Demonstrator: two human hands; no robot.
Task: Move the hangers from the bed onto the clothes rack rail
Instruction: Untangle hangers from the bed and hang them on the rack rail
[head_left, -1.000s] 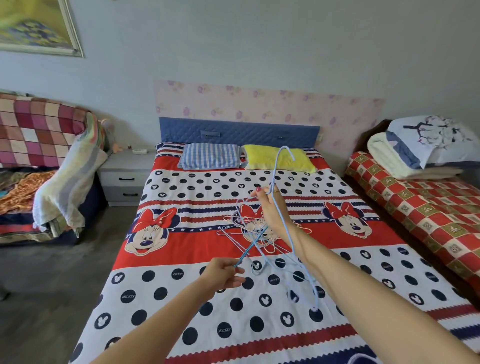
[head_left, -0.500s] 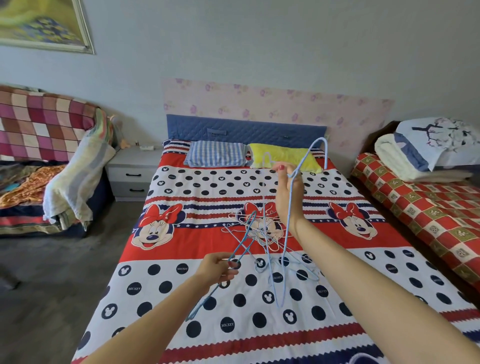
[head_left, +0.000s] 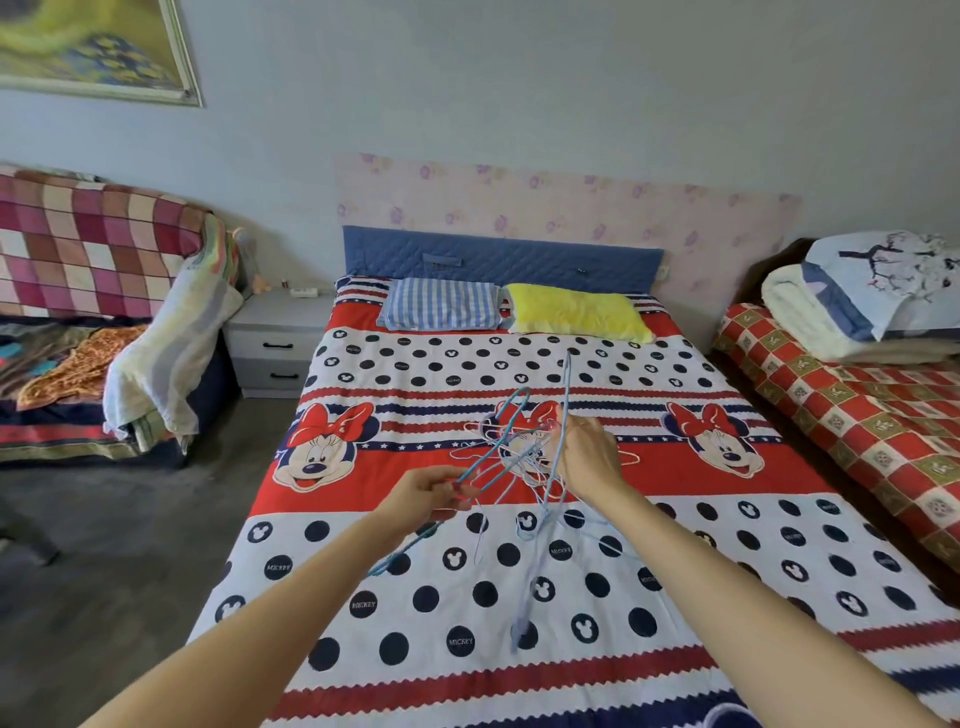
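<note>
Overhead, both hands (head_left: 589, 457) with tangled hangers (head_left: 511, 452) above polka-dot bed (head_left: 519, 364).

Bedroom clutter beside and behind.
Striped pillow (head_left: 439, 304) touching yellow pillow (head_left: 576, 312) under blue headboard (head_left: 501, 260); grey nightstand (head_left: 278, 340) just left; checked blanket (head_left: 93, 249) over sofa far left; folded quilts (head_left: 872, 296) on right; framed painting (head_left: 93, 47) top left.

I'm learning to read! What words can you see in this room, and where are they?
"MICKEY": in some dark dots on the bedspread.
Dots farther up the bedspread: too small to read.
Painting, pillows: no words visible.
</note>
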